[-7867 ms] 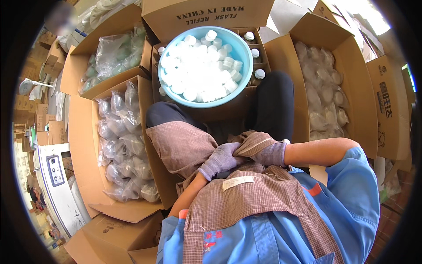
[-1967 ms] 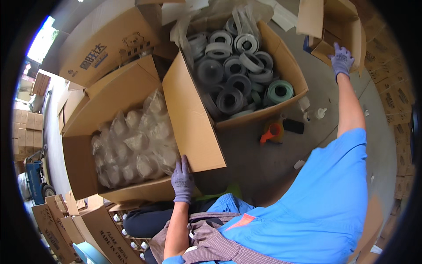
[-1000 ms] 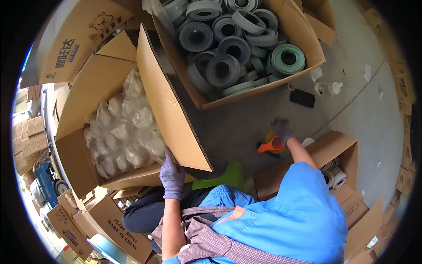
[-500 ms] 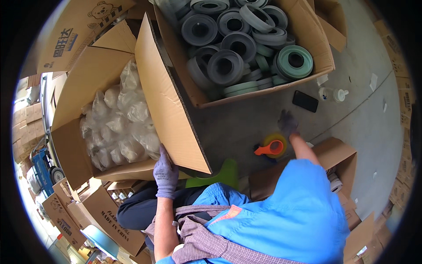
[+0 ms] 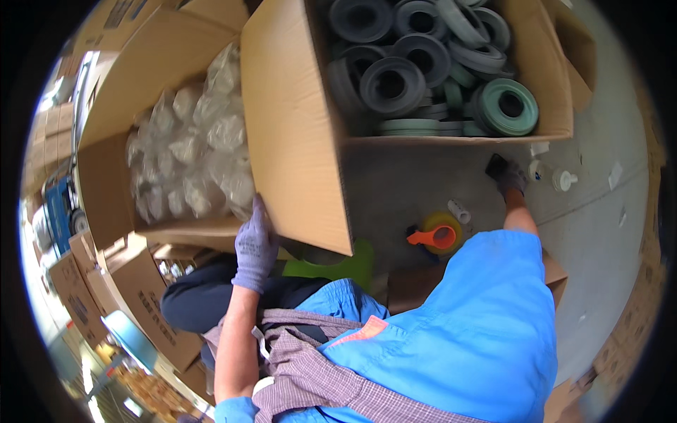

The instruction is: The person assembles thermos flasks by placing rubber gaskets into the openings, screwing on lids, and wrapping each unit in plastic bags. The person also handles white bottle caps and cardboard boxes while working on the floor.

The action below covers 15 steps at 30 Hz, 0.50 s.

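Note:
My left hand (image 5: pixel 255 250), in a purple-grey work glove, grips the lower edge of a tall cardboard flap (image 5: pixel 293 134). The flap belongs to an open carton (image 5: pixel 106 187) at the left, filled with rounded objects in clear plastic bags (image 5: pixel 187 151). Out to the right, my gloved right hand (image 5: pixel 513 181) is closed on a black smartphone (image 5: pixel 496 166), covering part of it. A clear bottle with a white pump top (image 5: pixel 563 180) lies on the floor just beyond that hand. Nearer to me are a white cylinder (image 5: pixel 458 211) and an orange tape dispenser (image 5: pixel 436 237) with yellow tape.
A second carton (image 5: pixel 560 92) holds many grey and green rings (image 5: pixel 391 84) at the far side. A green plastic stool (image 5: pixel 356 264) is partly hidden near my legs. Another open carton (image 5: pixel 412 285) stands beside my right arm, and stacked cartons (image 5: pixel 151 303) are at lower left.
My right hand has moved right and away from me, from beside the tape dispenser onto the smartphone. The white cylinder now shows. My left hand stays at the flap while the whole view has shifted.

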Motion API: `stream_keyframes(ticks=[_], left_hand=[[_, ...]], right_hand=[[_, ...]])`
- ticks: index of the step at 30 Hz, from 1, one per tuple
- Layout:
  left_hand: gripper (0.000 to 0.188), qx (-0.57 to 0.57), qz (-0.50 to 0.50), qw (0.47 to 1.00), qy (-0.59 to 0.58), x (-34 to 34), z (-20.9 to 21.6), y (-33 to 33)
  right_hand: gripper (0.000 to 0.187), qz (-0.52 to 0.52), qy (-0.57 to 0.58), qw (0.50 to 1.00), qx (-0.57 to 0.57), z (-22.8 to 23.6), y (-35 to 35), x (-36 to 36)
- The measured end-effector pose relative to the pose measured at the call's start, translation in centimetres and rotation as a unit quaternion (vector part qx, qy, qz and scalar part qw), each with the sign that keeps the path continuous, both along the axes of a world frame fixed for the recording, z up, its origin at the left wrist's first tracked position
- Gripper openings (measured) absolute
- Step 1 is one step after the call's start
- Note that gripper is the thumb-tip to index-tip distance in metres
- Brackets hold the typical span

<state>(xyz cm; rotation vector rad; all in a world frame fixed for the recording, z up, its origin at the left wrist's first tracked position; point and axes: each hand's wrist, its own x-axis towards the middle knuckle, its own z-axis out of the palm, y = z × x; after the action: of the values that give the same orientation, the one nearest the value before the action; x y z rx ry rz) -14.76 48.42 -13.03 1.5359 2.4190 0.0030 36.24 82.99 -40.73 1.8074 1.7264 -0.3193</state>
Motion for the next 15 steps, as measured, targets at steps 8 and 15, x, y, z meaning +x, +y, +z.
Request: stream_keyframes(ticks=[8,15], left_hand=[[0.073,-0.020,0.028,0.999,0.009,0.9,0.4,-0.2],[0.073,-0.019,0.012,1.000,0.017,0.6,0.5,0.5]], right_hand=[[0.098,0.083,0.007,0.996,0.034,-1.6,-2.1,2.8],[0.060,0.116,0.038,0.991,0.062,-5.0,0.1,4.8]])
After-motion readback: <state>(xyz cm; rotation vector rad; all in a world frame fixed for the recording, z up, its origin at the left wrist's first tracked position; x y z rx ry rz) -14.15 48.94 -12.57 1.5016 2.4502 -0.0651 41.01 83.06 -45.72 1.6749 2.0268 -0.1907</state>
